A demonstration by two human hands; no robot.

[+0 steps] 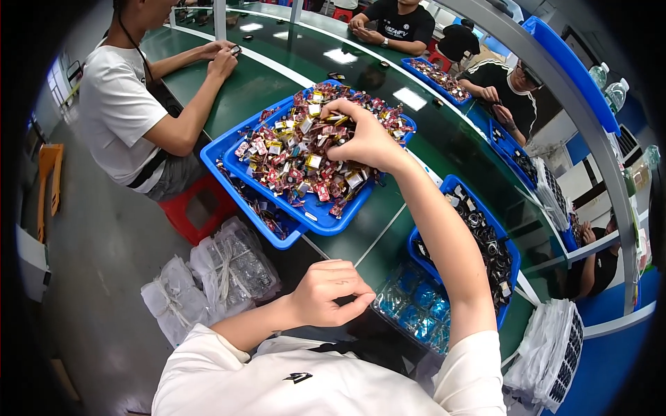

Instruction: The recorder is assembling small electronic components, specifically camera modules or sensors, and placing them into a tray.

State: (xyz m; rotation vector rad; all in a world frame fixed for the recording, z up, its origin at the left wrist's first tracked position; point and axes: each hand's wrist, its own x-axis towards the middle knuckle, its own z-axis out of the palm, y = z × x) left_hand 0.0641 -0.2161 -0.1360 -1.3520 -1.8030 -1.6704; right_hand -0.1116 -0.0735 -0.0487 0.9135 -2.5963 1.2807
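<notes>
My right hand [368, 139] reaches over a heaped pile of small red circuit boards with silver and yellow battery cells [291, 156]. Its thumb and forefinger are spread apart at the top of the pile, and the other fingers are partly hidden. The pile fills a blue plastic tray [326, 225], which rests on a second blue tray [281, 243] that also has parts in it. Close to my body, my left hand [331, 295] is curled closed, thumb against the fingers. Whatever it may hold is hidden.
At right, a blue bin [515, 256] holds black parts, beside a clear tray of blue-wrapped pieces [416, 305]. Tied white bundles [222, 270] lie lower left, near a red stool [198, 208]. A person [125, 104] sits at left; others work across the green table [378, 239].
</notes>
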